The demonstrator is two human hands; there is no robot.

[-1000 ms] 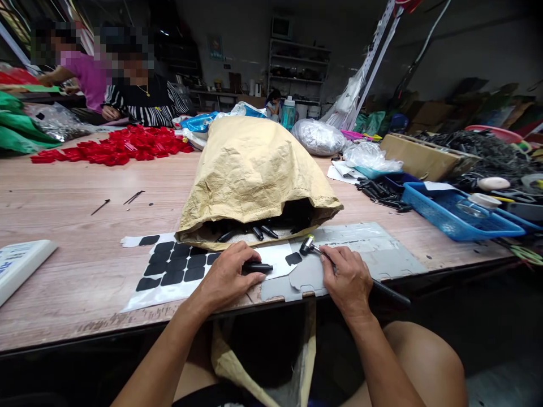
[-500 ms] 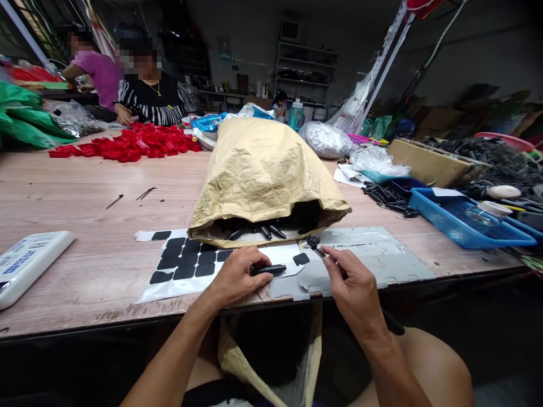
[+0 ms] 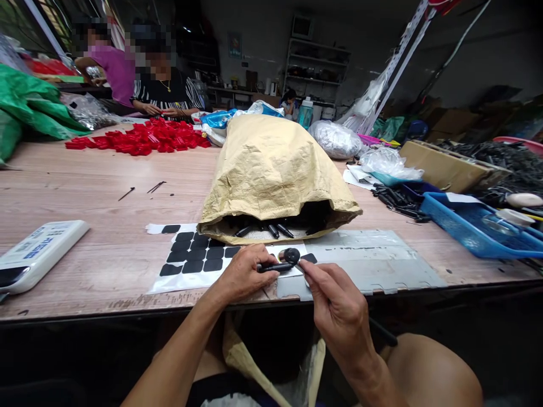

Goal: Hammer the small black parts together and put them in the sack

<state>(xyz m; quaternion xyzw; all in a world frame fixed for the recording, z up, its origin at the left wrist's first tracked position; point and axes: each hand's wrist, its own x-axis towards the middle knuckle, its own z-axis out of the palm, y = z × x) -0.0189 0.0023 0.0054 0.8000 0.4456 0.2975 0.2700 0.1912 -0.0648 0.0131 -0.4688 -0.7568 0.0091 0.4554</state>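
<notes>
My left hand (image 3: 238,276) grips a slim black cylindrical piece (image 3: 278,267) at the table's front edge, its tip pointing right. Between the fingertips of my right hand (image 3: 339,299) is the thin stem of a black round-headed piece (image 3: 292,256). That round head lies at the tip of the cylindrical piece; whether they touch or merely overlap in view, I cannot tell. Below my hands lie a white sheet of black rounded-square stickers (image 3: 194,265) and a grey flat board (image 3: 373,257). Just beyond is the open mouth of a tan sack (image 3: 275,169), with black cylindrical pieces inside.
A white electronic device (image 3: 46,249) sits at left. Red plastic pieces (image 3: 144,137) are heaped farther back, by a co-worker in a striped top (image 3: 167,93). On the right are a blue basket (image 3: 470,234) and loose black pieces (image 3: 399,203).
My right hand has moved left, bringing the round-headed piece to the tip of the cylindrical piece. My left hand keeps its grip. The whole view has shifted slightly.
</notes>
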